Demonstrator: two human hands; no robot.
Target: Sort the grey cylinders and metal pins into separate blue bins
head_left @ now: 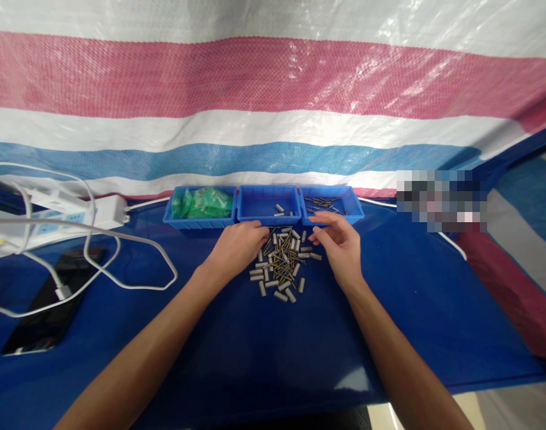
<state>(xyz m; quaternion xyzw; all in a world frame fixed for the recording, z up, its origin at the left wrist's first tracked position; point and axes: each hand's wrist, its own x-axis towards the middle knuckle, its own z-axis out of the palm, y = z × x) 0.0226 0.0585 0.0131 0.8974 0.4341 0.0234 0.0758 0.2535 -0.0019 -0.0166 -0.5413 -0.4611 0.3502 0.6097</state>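
Grip unreadable on left hand [239, 246], which curled beside mixed silver cylinders [302, 285] and gold-toned pins [282, 264]. Right hand [343, 248] sat slightly open near blue pin bin [357, 210].

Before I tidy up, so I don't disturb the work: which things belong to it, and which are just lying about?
Likely in the job:
piled metal cylinders
thin rods
middle bin, with cylinders
right bin, with rods
perhaps left bin, with green plastic

Probably lying about:
black phone
power strip
white cables
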